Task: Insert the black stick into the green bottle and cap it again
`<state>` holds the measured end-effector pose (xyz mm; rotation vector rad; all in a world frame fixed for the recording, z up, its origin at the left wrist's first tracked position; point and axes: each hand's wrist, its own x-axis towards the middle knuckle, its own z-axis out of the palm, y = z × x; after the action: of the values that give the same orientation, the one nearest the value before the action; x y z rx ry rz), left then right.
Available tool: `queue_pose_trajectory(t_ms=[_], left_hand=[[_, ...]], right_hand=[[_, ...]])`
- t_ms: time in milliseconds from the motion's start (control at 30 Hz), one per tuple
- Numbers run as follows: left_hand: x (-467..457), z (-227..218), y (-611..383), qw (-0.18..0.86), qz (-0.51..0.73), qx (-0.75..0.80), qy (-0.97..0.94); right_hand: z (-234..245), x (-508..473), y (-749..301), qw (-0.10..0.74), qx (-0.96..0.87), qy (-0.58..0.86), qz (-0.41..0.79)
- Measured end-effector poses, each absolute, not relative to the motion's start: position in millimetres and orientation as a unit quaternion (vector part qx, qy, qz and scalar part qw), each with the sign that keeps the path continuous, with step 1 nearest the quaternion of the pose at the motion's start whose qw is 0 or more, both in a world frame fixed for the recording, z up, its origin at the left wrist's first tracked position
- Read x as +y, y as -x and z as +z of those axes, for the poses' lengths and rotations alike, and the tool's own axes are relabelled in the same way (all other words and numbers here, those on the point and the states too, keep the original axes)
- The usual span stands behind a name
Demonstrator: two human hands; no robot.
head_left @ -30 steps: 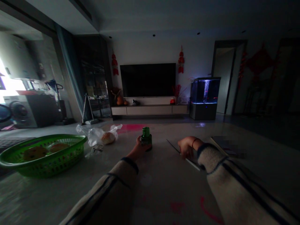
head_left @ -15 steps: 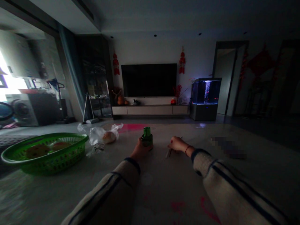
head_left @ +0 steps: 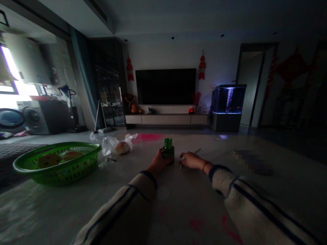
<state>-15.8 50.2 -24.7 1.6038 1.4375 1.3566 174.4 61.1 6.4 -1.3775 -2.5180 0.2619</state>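
A small green bottle (head_left: pixel 168 149) stands upright on the pale table (head_left: pixel 166 211) in dim light. My left hand (head_left: pixel 158 163) is wrapped round the bottle's lower part from the left. My right hand (head_left: pixel 189 160) rests on the table just right of the bottle, fingers closed on a thin stick-like tool (head_left: pixel 196 151) whose dark end points away to the right. Both arms wear a striped cream sleeve; a red band circles the right wrist.
A green plastic basket (head_left: pixel 60 172) with round buns sits at the left. A clear plastic bag (head_left: pixel 112 146) holding a bun lies behind it, with a small glass item (head_left: pixel 111 157) beside it. A blurred flat object (head_left: pixel 251 160) lies at the right. Beyond are a TV and a fish tank.
My right hand has moved left with the thin tool, from the table's right toward the bottle, and now lies right beside it. The left hand has kept its hold on the bottle.
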Motion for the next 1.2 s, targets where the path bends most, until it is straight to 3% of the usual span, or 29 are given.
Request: queue_pose_trajectory(t_ms=[267,733,1200], left_hand=[[53.2,-25.9,18.1,0.196,0.48,0.576,-0.632],[43.5,-21.6,18.5,0.227,0.478,0.564,-0.634],[55.6,-31.7,24.9,0.229,0.472,0.571,-0.632]], right_hand=[[0.9,64.5,-177.1,0.135,-0.86,0.486,0.076],[-9.0,76.8,-182.1,0.181,-0.789,0.58,0.087],[5.1,80.0,-188.0,0.071,-0.781,0.591,0.187]])
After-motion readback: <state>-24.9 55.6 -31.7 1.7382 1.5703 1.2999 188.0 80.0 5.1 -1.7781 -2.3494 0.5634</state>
